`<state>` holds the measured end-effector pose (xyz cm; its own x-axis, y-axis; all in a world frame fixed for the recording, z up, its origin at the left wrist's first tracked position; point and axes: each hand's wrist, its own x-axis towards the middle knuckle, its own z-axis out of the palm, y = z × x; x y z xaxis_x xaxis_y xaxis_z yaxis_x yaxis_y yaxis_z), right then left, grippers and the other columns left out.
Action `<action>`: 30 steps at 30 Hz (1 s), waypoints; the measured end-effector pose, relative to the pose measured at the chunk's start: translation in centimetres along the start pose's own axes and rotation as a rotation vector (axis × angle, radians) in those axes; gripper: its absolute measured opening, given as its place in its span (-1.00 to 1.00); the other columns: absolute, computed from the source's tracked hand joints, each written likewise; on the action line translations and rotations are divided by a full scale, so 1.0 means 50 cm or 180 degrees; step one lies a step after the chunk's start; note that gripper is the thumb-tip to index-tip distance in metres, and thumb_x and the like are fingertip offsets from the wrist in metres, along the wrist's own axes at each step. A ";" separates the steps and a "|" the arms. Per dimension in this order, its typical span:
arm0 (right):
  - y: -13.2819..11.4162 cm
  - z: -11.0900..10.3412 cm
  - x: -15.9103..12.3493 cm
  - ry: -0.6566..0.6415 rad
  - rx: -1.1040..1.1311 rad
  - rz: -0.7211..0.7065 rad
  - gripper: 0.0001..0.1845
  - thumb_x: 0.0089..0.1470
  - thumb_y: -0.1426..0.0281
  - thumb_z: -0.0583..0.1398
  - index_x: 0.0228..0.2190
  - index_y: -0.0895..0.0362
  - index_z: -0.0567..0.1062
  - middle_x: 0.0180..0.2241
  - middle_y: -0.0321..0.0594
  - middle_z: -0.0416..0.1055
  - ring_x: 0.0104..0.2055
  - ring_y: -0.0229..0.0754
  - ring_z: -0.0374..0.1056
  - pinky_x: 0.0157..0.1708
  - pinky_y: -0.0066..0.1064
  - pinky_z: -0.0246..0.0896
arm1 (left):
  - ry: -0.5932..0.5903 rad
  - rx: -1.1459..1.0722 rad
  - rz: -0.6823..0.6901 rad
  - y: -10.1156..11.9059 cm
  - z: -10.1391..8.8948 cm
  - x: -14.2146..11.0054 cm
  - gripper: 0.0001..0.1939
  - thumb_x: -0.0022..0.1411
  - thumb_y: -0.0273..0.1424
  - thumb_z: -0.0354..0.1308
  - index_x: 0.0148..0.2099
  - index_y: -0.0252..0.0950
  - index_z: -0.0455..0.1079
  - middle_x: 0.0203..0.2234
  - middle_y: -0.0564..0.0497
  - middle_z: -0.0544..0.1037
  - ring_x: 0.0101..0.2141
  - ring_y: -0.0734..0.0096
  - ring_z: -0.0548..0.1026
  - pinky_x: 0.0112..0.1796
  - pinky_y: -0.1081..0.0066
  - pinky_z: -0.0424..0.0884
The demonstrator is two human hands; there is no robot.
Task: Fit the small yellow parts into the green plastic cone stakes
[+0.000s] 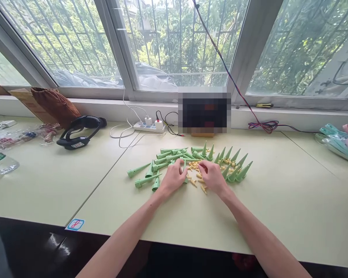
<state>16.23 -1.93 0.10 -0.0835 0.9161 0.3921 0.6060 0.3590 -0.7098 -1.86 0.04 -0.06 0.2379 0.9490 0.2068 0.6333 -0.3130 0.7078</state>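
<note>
My left hand (pixel 173 175) is closed around a slim green plastic watering spike (pixel 185 166), which stands point up at its fingertips. Just to the right, my right hand (pixel 213 177) is pinched over a scatter of small yellow T-shaped plastic pieces (pixel 193 182); whatever lies between its fingertips is too small to make out. Loose green spikes (pixel 147 180) lie in a heap to the left and beyond my left hand, a few of them upright. Beside my right hand, several more green spikes (pixel 244 172) stand in rows, point up, with yellow pieces among them.
A power strip (pixel 149 126) with white and black cables lies at the back. Left of it are a black headset (pixel 80 133), a brown pouch (pixel 55 107) and a plastic bottle (pixel 2 161). Bundled wires (pixel 263 126) and bagged pastel items (pixel 340 141) are on the right.
</note>
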 end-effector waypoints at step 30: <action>-0.014 0.024 0.024 -0.0313 -0.1553 -0.0372 -0.80 0.26 0.41 0.09 -0.29 0.09 0.53 -0.25 -0.17 0.36 -0.34 -0.24 0.30 -0.53 -0.47 0.02 | 0.0509 -0.0194 0.0360 0.009 0.000 0.004 -0.83 0.27 -0.32 0.02 -0.34 -0.25 0.34 -0.70 0.20 0.21 -0.64 0.54 0.16 -0.50 0.48 0.14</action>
<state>14.76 -0.88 0.34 -0.2326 0.8957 0.3791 0.8850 0.3566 -0.2994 -1.52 0.08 0.29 0.1821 0.9033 0.3885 0.5622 -0.4198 0.7125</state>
